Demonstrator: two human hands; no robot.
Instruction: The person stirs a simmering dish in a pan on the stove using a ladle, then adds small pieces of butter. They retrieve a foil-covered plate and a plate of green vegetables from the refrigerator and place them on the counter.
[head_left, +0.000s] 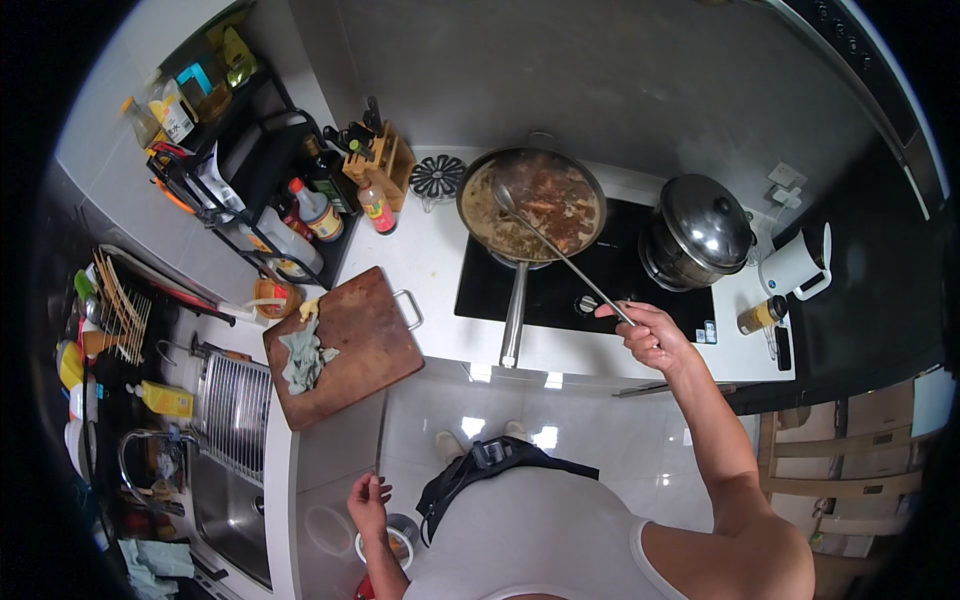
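My right hand (651, 335) grips the end of a long-handled metal cooking ladle (564, 259), its forefinger laid along the handle. The ladle's head dips into brown, bubbling food (551, 199) in a large frying pan (598, 187). Liquid surrounds reddish-brown pieces in the pan, and a steel handle (514, 315) points from it toward me. The pan sits over the left part of a black glass cooktop (660, 311). My left hand (367, 506) hangs low at my side with loosely bent fingers and holds nothing. Below it is a white-rimmed bin (403, 536), partly hidden by the forearm.
A lidded steel pot (694, 236) stands right of the pan, a white kettle (795, 262) beyond it. Left are a wooden cutting board (367, 352) with a crumpled cloth (304, 360), a knife block (386, 165), a bottle rack (259, 165) and a sink (229, 517).
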